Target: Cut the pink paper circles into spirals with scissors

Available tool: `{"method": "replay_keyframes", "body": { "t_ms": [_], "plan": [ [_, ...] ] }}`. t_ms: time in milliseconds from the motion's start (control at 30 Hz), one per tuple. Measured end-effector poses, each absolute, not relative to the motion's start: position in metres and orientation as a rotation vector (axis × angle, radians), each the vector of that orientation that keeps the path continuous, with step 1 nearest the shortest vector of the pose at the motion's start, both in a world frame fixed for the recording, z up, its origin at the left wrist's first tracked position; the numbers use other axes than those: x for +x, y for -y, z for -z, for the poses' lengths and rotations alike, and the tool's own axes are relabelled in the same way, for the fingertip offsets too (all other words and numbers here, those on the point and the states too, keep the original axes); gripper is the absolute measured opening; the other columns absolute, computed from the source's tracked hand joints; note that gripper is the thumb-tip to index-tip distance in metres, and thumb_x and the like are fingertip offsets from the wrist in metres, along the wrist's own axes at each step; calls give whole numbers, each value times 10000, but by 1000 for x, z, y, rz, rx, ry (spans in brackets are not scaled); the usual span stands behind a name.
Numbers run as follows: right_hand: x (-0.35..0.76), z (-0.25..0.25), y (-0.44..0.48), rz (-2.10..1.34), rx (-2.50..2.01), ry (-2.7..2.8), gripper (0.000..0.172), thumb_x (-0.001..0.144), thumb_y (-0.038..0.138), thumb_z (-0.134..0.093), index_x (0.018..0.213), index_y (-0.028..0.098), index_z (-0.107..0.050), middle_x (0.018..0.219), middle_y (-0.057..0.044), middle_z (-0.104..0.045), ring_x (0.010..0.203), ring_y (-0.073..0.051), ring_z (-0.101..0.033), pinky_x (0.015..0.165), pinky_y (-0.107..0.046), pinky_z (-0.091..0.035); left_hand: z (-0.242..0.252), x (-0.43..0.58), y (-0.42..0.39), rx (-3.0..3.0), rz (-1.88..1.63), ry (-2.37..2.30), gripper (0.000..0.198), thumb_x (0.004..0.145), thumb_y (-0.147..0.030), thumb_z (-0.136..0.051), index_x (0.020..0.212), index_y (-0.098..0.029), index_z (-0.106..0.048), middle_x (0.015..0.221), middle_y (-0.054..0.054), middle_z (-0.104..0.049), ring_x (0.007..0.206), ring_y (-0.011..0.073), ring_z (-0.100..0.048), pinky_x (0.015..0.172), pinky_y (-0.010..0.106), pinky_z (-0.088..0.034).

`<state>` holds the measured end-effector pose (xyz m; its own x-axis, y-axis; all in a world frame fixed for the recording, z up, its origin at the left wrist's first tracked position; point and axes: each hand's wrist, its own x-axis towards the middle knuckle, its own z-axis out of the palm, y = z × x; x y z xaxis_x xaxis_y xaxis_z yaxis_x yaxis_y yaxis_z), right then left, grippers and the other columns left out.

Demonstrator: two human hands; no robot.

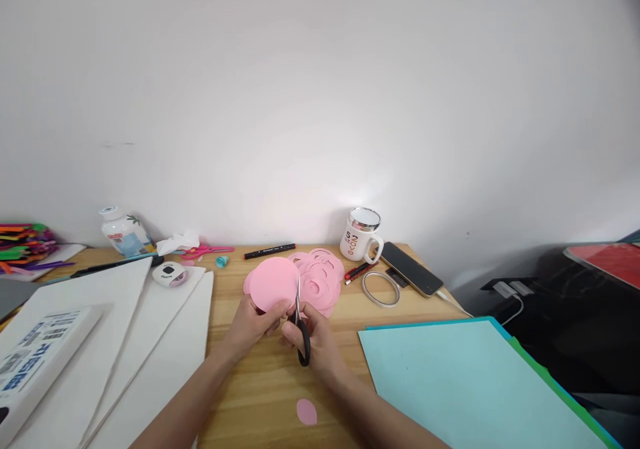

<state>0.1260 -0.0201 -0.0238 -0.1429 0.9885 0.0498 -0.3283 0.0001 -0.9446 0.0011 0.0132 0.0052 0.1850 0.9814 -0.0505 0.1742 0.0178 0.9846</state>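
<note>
My left hand [259,319] pinches a round piece of pink paper [273,282] by its lower edge, thumb on top. In my right hand [316,339] is a pair of scissors [303,342] with black handles, blades pointing up and away from me. The blades lie at the right edge of the pink circle; whether they are parted I cannot tell. Behind both hands, a pile of pink paper cutouts [320,283] rests on the wooden table. A small leaf-shaped pink piece [307,411] lies nearer to me, between my forearms.
White sheets [165,342] and a white box [45,355] lie left. A mug [357,235], a tape ring [381,289] and a charging phone [410,269] stand or lie at the right back. Light blue paper [470,382] covers the right front. A black marker [270,251] lies near the wall.
</note>
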Motion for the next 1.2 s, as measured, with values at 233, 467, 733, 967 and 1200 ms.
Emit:
{"method": "replay_keyframes", "body": {
  "t_ms": [233, 467, 733, 967, 1200],
  "plan": [
    [125, 25, 20, -1473, -853, 1041, 358, 635, 467, -682, 741, 196, -474, 492, 71, -492, 397, -73, -403, 425, -208, -354, -1, -1, -14, 1452, -946, -1207, 378, 705, -414, -557, 453, -161, -432, 375, -58, -357, 377, 61, -299, 374, 194, -230],
    [122, 25, 23, -1479, -818, 1047, 354, 621, 447, -704, 707, 202, -464, 502, 74, -473, 386, -73, -410, 406, -209, -355, -2, 4, -13, 1442, -964, -1197, 441, 735, -466, -509, 427, -174, -387, 387, -45, -372, 390, 73, -327, 400, 207, -292],
    [123, 24, 23, -1421, -835, 1071, 335, 601, 383, -730, 740, 203, -483, 582, 54, -487, 514, -100, -425, 484, -210, -348, -4, 3, -12, 1433, -989, -1226, 260, 654, -410, -613, 640, -156, -557, 519, -3, -551, 471, 128, -470, 421, 223, -386],
    [123, 19, 22, -1400, -787, 1053, 328, 588, 358, -733, 754, 198, -500, 618, 50, -458, 552, -104, -402, 527, -214, -356, -3, 2, -13, 1421, -946, -1183, 274, 656, -416, -609, 596, -158, -540, 502, -3, -522, 429, 108, -415, 380, 213, -333],
    [123, 16, 22, -1406, -805, 1058, 325, 583, 391, -729, 700, 202, -492, 584, 59, -434, 509, -92, -381, 504, -208, -352, -4, 2, -13, 1391, -989, -1207, 269, 623, -409, -626, 650, -161, -524, 505, -24, -498, 425, 99, -390, 376, 204, -299]
  ]
}}
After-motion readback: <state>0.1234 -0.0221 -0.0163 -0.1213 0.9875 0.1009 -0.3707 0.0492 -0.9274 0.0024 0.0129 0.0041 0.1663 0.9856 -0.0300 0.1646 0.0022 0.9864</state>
